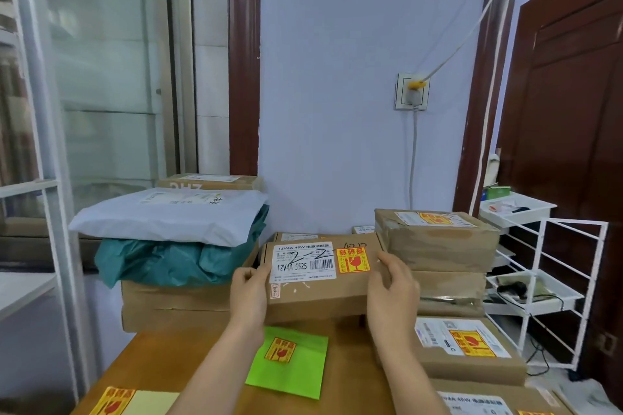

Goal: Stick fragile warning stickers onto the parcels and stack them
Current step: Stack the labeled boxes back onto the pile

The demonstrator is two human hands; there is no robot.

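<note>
A flat brown parcel (320, 293) with a white label and an orange fragile sticker (353, 260) on top is held above the wooden table (347, 377). My left hand (250, 293) grips its left end and my right hand (392, 286) grips its right end. Under it on the table lies a green sheet (296, 371) carrying one fragile sticker (279, 350). A yellow sheet (148, 403) with another sticker (114, 401) lies at the near left edge. Stickered parcels (468, 347) lie on the right of the table.
A stack of taped brown boxes (438, 246) with a sticker on top stands behind at the right. At the left, grey (168, 216) and green mailer bags (161, 263) lie on cartons (168, 303). A white wire rack (546, 280) stands at the right by a dark door.
</note>
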